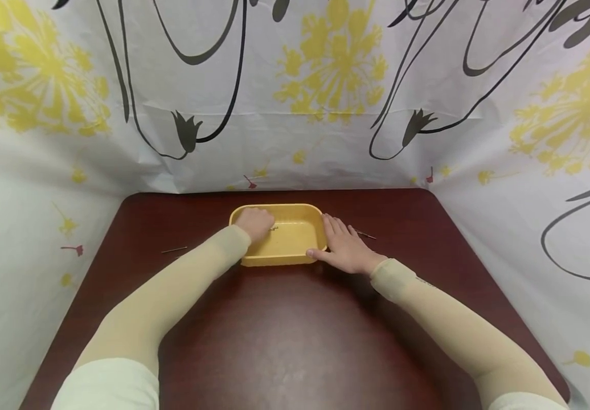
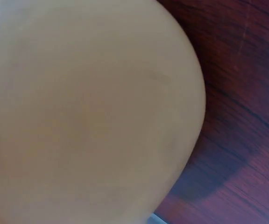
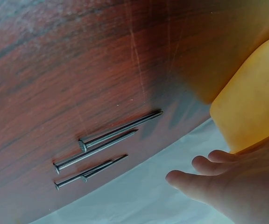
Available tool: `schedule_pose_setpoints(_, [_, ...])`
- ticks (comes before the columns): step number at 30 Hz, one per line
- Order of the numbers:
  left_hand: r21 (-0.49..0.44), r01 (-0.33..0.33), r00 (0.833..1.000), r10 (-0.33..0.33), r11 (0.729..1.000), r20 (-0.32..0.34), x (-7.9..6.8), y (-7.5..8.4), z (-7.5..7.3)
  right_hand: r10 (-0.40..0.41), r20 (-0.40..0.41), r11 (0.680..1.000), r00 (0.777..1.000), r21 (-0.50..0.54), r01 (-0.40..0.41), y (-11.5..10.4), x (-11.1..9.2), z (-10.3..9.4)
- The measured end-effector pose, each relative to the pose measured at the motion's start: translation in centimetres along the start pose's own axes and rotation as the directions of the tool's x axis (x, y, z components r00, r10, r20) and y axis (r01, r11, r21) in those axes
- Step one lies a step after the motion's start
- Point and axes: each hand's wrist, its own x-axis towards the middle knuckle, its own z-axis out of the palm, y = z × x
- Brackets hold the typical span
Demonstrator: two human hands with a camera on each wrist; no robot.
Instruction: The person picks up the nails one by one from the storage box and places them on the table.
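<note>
A yellow plastic tray [image 1: 285, 260] sits near the far side of the dark red table. My left hand [image 1: 255, 223] reaches down into its left part with fingers bent; the fingertips are hidden. Beside that hand, a few small nails [image 1: 273, 229] show inside the tray, and whether the fingers hold them is unclear. Against the tray's right wall rests my right hand [image 1: 346, 246], its fingers straight and its thumb on the front right corner. In the right wrist view, this hand [image 3: 228, 182] touches the yellow wall [image 3: 256, 102].
Several nails [image 3: 111, 133] of differing lengths lie on the table right of the tray. Another thin nail [image 1: 174, 250] lies to the left. Patterned white cloth [image 1: 295, 136] surrounds the table [image 1: 285, 341]. A blurred pale surface [image 2: 92, 112] fills most of the left wrist view.
</note>
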Motion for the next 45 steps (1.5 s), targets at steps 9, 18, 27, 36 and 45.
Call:
schedule_pose_setpoints(9, [0.026, -0.050, 0.998, 0.051, 0.998, -0.026, 0.1, -0.4, 0.7, 0.001, 0.012, 1.000, 1.000, -0.008, -0.001, 0.1, 0.2, 0.1])
schedule_pose_setpoints(18, [0.014, -0.070, 0.995, 0.070, 0.997, -0.074, -0.8, -0.7, 0.3, 0.005, 0.007, 1.000, 1.000, -0.008, -0.005, 0.1, 0.1, 0.1])
schedule_pose_setpoints(27, [-0.033, -0.112, 0.989, 0.108, 0.993, -0.097, -1.7, -0.2, -1.0, -0.002, 0.007, 1.000, 1.000, -0.006, 0.002, 0.1, 0.2, 0.1])
schedule_pose_setpoints(36, [-0.016, -0.133, 0.987, 0.131, 0.991, -0.094, -2.8, 0.3, -2.2, 0.006, -0.010, 1.000, 1.000, -0.006, -0.006, 0.0, 0.2, 0.2])
schedule_pose_setpoints(45, [0.033, -0.157, 0.984, 0.159, 0.987, -0.083, -3.9, 0.1, -2.8, 0.003, -0.012, 1.000, 1.000, -0.005, -0.003, 0.1, 0.2, 0.3])
